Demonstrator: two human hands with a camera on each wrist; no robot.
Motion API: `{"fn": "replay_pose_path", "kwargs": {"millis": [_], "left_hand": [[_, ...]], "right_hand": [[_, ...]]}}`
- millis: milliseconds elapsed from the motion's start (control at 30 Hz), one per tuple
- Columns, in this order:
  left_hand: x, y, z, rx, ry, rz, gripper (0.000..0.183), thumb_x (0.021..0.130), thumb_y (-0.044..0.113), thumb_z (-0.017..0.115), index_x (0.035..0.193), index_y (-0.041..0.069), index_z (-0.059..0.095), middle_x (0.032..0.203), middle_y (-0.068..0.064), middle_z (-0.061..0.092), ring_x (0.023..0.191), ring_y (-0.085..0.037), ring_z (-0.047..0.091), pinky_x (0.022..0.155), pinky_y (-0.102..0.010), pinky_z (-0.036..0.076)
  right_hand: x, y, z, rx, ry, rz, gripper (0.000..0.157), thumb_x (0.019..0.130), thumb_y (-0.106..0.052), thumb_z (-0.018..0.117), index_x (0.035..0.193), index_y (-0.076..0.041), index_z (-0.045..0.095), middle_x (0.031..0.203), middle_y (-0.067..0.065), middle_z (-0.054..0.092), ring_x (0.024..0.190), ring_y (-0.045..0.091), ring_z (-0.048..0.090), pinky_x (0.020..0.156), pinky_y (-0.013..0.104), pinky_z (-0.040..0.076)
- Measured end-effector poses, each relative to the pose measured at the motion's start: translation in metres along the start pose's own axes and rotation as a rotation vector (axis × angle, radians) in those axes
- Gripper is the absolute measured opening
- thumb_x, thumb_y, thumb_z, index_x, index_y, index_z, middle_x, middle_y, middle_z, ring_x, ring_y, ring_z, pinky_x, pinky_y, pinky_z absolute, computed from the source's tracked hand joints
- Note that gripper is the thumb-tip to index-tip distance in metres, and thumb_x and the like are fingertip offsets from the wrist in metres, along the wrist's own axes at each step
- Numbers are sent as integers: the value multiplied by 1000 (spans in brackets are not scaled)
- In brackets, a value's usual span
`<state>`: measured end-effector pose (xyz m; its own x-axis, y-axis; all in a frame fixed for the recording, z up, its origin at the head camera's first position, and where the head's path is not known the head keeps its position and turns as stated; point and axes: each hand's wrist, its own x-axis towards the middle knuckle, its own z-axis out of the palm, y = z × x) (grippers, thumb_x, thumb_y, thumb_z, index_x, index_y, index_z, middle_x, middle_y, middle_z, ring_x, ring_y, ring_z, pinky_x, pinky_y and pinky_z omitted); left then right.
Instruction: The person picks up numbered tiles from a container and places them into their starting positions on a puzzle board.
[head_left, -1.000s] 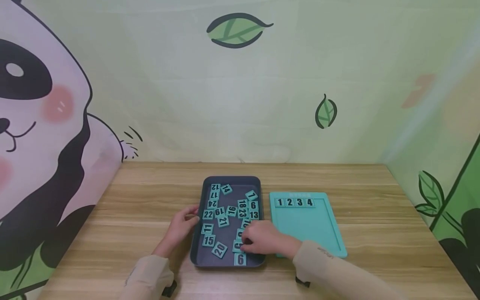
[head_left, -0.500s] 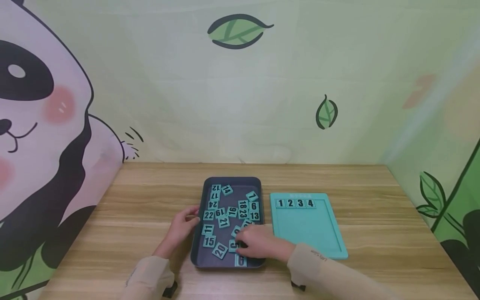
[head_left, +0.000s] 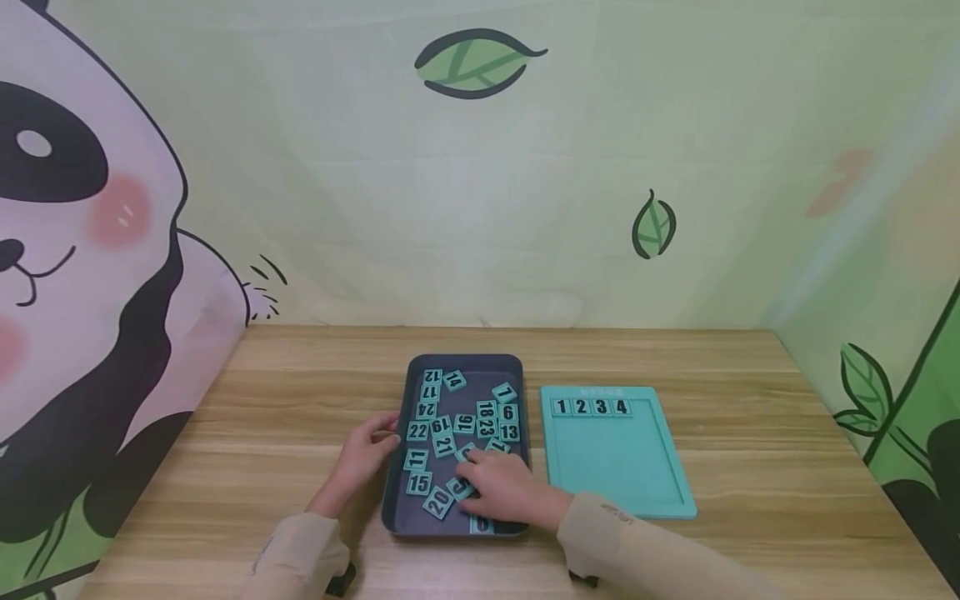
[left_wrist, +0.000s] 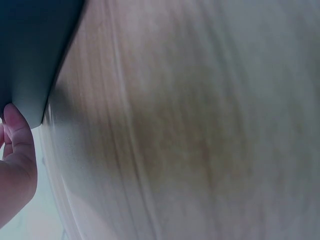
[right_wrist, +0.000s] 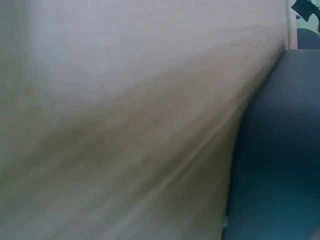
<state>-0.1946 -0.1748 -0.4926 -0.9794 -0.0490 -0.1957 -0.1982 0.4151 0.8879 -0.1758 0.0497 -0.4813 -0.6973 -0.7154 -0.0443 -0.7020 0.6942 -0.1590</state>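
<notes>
My right hand (head_left: 502, 490) is over the lower right of a dark tray (head_left: 397, 523). Its curled thumb and finger close about a teal number tile marked 5 (head_left: 461, 488). Another tile (head_left: 466, 453), its number partly covered, lies at a fingertip of the same hand. My left hand (head_left: 363, 454) touches the tray's left side with thumb and fingers. In the left wrist view, the left thumb (left_wrist: 21, 132) rests along the tray's outer wall. A teal board (head_left: 615, 458) stands right of the tray, with tiles 1, 2, 3 and 4 (head_left: 621, 407) in its top row.
Several more tiles lie scattered in the tray, among them 20 (head_left: 438, 502), 15 (head_left: 419, 482) and 7 (head_left: 505, 392). Tray and board stand on a wooden table (head_left: 300, 358). Behind it rises a printed backdrop (head_left: 337, 167).
My right hand has slid left across the tray. The 5 tile and the tile at the fingertip have moved left and turned with it. My left hand stays put.
</notes>
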Motion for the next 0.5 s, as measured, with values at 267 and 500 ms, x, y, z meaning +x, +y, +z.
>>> {"fn": "replay_pose_path", "kwargs": {"millis": [267, 500], "left_hand": [[0, 1, 0, -3, -1, -3, 38, 88, 10, 47, 126, 11, 47, 119, -11, 50, 106, -26, 52, 84, -37, 49], [1, 0, 0, 5, 8, 1, 39, 87, 9, 48, 126, 10, 47, 118, -12, 51, 106, -27, 52, 84, -38, 49]], "right_hand": [[4, -3, 1, 19, -5, 64, 37, 79, -41, 58, 112, -23, 57, 103, -1, 58, 83, 9, 55, 64, 23, 49], [1, 1, -6, 110, 22, 114, 40, 77, -31, 62, 115, -18, 57, 98, 0, 57, 75, 6, 51, 64, 21, 48]]}}
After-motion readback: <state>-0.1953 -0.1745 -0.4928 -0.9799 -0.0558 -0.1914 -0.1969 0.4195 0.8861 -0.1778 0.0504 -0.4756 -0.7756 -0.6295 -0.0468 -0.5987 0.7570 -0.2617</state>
